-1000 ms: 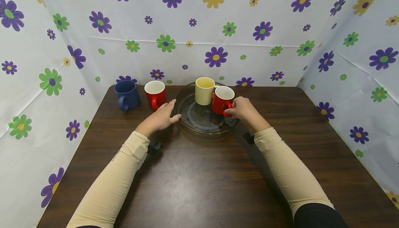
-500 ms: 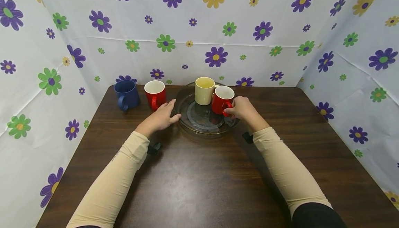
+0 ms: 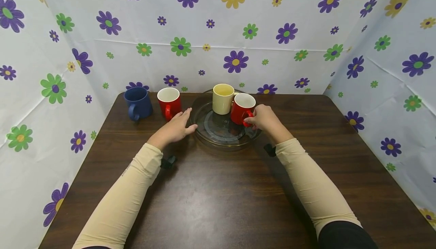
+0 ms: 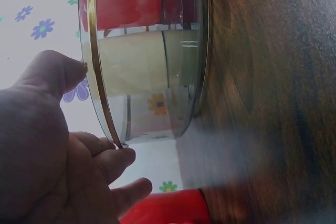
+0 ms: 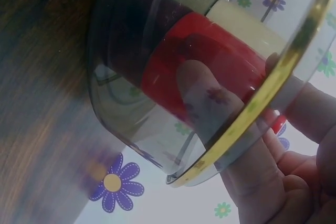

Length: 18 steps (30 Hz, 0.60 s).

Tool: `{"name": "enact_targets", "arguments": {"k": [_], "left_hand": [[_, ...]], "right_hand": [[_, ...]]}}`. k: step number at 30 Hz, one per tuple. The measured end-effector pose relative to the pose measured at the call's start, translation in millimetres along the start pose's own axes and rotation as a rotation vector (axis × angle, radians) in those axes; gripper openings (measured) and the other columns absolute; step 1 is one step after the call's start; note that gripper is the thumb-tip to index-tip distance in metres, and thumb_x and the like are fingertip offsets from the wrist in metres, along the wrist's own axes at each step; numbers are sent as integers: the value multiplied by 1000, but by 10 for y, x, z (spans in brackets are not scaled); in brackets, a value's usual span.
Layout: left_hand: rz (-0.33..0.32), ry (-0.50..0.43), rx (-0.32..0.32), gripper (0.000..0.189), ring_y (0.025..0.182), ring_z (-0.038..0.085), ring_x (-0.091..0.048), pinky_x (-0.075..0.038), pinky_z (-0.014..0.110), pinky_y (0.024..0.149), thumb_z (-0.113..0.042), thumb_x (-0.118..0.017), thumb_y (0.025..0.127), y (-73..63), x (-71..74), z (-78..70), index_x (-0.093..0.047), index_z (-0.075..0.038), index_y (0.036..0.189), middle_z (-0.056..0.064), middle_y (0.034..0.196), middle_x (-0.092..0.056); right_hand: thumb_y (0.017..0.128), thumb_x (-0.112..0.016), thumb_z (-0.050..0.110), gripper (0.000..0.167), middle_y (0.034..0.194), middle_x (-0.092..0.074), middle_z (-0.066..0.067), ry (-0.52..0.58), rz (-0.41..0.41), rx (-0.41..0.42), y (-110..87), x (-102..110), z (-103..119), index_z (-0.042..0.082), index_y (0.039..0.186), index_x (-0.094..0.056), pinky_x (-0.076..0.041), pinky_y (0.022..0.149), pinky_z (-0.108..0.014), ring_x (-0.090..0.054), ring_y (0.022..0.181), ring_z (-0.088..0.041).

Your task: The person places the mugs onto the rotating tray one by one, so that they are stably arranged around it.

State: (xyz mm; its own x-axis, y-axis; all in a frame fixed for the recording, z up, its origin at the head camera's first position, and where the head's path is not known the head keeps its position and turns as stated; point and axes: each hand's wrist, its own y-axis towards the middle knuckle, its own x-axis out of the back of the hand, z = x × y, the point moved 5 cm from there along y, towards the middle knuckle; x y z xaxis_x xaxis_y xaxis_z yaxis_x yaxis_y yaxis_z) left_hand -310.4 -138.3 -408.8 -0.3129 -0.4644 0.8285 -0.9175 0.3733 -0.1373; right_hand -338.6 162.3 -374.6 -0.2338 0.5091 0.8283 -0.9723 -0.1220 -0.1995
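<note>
A round see-through tray (image 3: 212, 140) with a raised wall and gold rim holds a pale yellow mug (image 3: 221, 104) and a red mug (image 3: 238, 113), both upright. My right hand (image 3: 265, 121) pinches the red mug's handle; in the right wrist view its fingers show through the clear wall, beside the red mug (image 5: 210, 51). At the tray's left side is my left hand (image 3: 173, 128), fingers extended and thumb apart. In the left wrist view this hand (image 4: 63, 161) touches the gold rim (image 4: 93, 40) with thumb and fingertips.
Left of the tray stands another red mug (image 3: 169, 103), just beyond my left fingertips. A blue mug (image 3: 141, 103) is farther left. The dark wooden table (image 3: 218, 203) meets flower-patterned white sheeting (image 3: 201, 10) at the back and sides.
</note>
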Motion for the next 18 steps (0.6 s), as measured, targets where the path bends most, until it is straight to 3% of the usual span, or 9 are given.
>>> {"name": "enact_targets", "arguments": {"k": [7, 11, 15, 18], "left_hand": [[3, 7, -7, 81, 154, 43, -10, -13, 57, 122, -33, -54, 104, 25, -6, -13, -9, 2, 161, 21, 167, -13], [6, 6, -9, 81, 154, 43, -10, -13, 57, 122, -34, -54, 104, 34, -15, -12, -9, 2, 161, 21, 167, -13], [5, 1, -11, 81, 154, 43, -10, -13, 57, 122, -34, -54, 104, 37, -21, 3, -9, 2, 161, 22, 167, -13], [0, 1, -6, 81, 154, 43, -10, -13, 57, 122, -34, -54, 104, 29, -12, 24, -8, 2, 161, 22, 167, -13]], "right_hand": [[93, -76, 23, 28, 86, -74, -18, -7, -7, 12, 8, 5, -15, -4, 89, -72, -62, 70, -37, -75, 82, -36], [94, -76, 26, 30, 80, -73, -16, -57, -9, 39, -3, 11, -16, -3, 88, -72, -59, 63, -34, -73, 78, -35], [94, -76, 26, 30, 75, -68, -13, -94, -9, 67, -32, 41, -3, -3, 89, -71, -52, 56, -30, -62, 68, -27], [95, -75, 25, 28, 79, -67, -13, -112, -40, 105, -54, 109, 17, -3, 92, -70, -50, 59, -32, -55, 70, -24]]}}
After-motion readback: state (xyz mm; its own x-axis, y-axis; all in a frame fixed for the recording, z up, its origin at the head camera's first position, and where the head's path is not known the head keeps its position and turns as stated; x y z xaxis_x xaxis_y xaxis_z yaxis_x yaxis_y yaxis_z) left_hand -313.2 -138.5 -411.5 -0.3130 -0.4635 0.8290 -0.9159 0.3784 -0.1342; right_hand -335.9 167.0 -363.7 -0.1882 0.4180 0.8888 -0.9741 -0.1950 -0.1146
